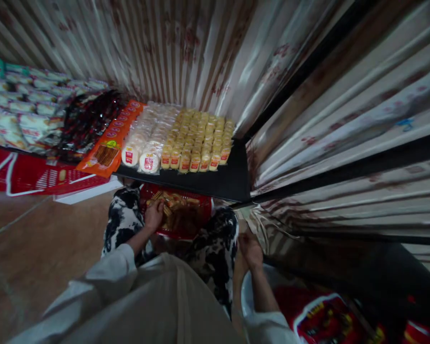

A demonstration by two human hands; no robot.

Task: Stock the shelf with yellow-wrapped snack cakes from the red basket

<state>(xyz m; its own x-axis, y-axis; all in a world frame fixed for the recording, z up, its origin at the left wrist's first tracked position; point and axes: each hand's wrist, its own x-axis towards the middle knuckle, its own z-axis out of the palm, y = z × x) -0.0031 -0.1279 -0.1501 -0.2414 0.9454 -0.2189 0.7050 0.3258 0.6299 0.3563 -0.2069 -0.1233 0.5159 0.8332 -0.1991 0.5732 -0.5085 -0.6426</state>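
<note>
My left hand (155, 215) is over the left side of a red container (210, 205) between my knees. Its fingers are curled closed, and what they hold, if anything, is hidden. Yellowish, wrapped-looking pieces (171, 203) lie in the container, some right beside my fingers. Outside my right knee, my right hand (250, 249) hangs low with its fingers curled in. Dim light and blur hide whatever may be in it.
A black shelf (236, 179) ahead bears rows of small yellow packets (198, 143), white round packs (150, 138), an orange packet (109, 143), dark packets (89, 119) and white packets (31, 110). Curtains (186, 52) hang behind. A red printed bag (325, 317) lies at lower right.
</note>
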